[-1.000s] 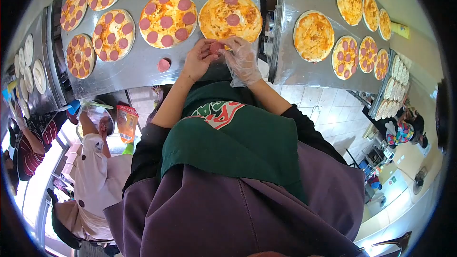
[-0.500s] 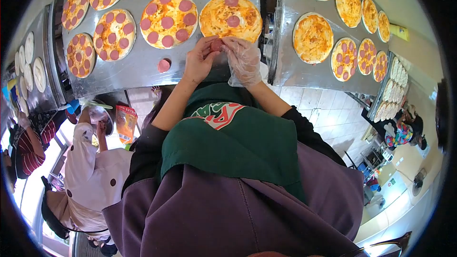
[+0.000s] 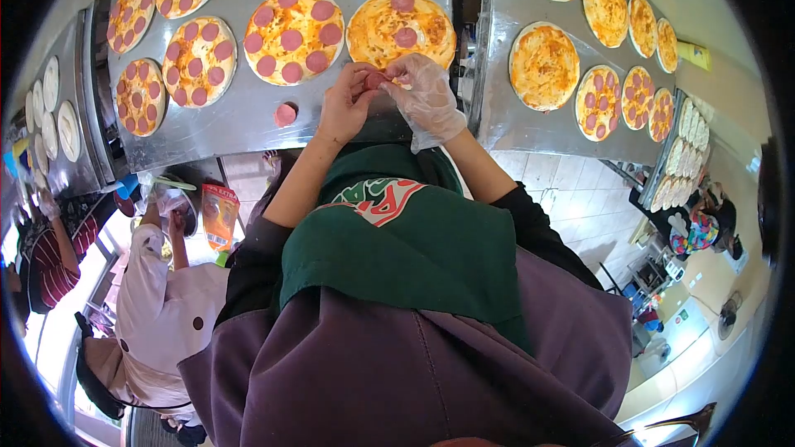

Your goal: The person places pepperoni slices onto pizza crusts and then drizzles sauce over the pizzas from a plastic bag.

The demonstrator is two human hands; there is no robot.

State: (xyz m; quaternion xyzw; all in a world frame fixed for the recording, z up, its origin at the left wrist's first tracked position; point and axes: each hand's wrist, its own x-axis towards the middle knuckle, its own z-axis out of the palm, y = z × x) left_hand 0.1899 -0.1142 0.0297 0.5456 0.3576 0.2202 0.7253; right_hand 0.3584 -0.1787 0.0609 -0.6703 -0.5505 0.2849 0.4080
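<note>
Bare, my left hand (image 3: 344, 108) is closed around a few round pink sausage slices (image 3: 375, 81) at the near edge of a pizza. My right hand (image 3: 429, 106), in a clear plastic glove, pinches at the same slices. Just beyond both hands lies that pizza (image 3: 373, 37), spread with sauce and bearing two slices. To its left is a pizza (image 3: 277, 25) dotted with several slices. A small pile of slices (image 3: 285, 114) sits on the metal table left of my left hand.
Several more topped pizzas cover the metal table (image 3: 219, 128). Across a gap, a second metal table (image 3: 538, 128) carries sauced and topped pizzas. At the lower left a co-worker in a dotted white top (image 3: 166, 306) handles something beside an orange packet (image 3: 219, 215).
My right hand has turned and shifted slightly right and down, its fingers still at the slices. My left hand has barely moved. The co-worker's hands at the left have shifted a little.
</note>
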